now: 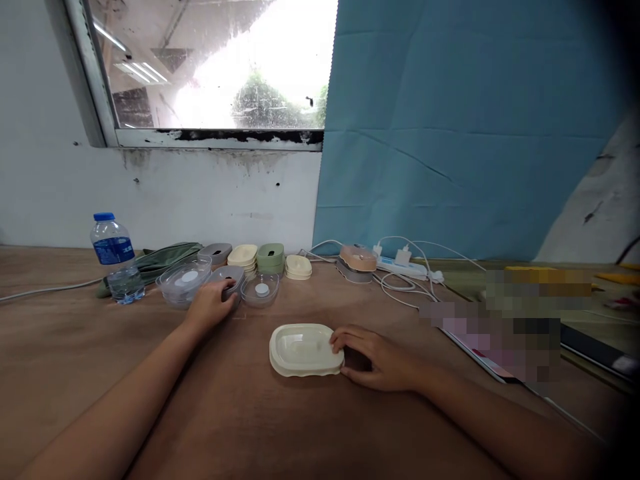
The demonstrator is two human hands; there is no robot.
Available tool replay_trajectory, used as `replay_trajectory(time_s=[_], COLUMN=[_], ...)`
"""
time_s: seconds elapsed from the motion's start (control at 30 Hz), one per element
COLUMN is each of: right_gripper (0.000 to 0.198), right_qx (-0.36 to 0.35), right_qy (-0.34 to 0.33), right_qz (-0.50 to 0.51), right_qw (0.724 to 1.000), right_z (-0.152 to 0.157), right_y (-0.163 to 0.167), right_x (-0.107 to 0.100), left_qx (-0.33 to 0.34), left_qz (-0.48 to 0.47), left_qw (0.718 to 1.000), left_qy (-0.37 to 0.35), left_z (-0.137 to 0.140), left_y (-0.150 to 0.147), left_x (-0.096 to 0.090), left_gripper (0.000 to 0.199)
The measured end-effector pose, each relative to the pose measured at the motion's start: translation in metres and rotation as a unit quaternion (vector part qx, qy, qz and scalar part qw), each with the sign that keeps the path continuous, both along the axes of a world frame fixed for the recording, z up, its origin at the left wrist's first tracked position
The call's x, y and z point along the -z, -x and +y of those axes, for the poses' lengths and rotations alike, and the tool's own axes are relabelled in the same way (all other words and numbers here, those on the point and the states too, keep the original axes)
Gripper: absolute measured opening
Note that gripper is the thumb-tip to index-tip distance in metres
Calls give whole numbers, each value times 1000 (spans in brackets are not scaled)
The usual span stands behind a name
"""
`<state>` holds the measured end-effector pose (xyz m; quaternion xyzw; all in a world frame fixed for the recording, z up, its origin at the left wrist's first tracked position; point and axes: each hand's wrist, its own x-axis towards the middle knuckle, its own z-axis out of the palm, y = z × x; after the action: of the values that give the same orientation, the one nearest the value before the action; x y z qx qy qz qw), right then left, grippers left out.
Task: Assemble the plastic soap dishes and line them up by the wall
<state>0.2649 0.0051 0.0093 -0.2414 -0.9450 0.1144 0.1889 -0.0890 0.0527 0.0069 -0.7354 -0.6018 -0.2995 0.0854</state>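
Note:
In front of me on the brown tabletop lies a cream oval plastic lid (305,350) with a raised rim and a recessed middle. My right hand (377,360) pinches its right end, fingers over the top edge and thumb at the lower side. Farther back on the left, my left hand (213,307) curls its fingers over the near side of a grey plastic lid (226,275); the fingertips are partly hidden. Clear plastic containers with round white discs stand on either side of that hand, one clear container (187,277) to its left and another clear container (260,291) to its right.
Along the wall stand cream lids (243,255), green lids (271,259) and an orange-and-grey stack (357,261). A water bottle (116,263) stands at the left beside a green pouch (167,259). Cables run from a power strip (405,268) on the right, near a blurred flat device (480,353).

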Motion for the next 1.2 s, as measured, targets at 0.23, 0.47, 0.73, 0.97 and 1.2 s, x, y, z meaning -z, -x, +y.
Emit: replay_trajectory(time_s=[0.23,0.47,0.73,0.97,1.2], right_gripper=[17,14,28,76,78], right_qx=[7,13,11,68,51], right_qy=[-46,-54,-47,-163,-78], right_qz=[-40,-36,0,163,45], right_qw=[998,998,999,971,995], right_z=[-2,0,5,7,3], right_y=[-4,-3,-7,-7,-5], right_x=[-9,-6,4,9,3], left_qx=[-3,-5,72,307,502], left_qz=[6,41,-40,-141,-73], left_qw=[1000,999,985,939,857], left_qy=[7,-24,-155,-65,89], left_z=[-1,-1,-23,-59,-57], left_y=[2,0,-30,-78,-84], left_x=[-2,-3,-19,-26,-16], left_gripper=[36,34,31,25,25])
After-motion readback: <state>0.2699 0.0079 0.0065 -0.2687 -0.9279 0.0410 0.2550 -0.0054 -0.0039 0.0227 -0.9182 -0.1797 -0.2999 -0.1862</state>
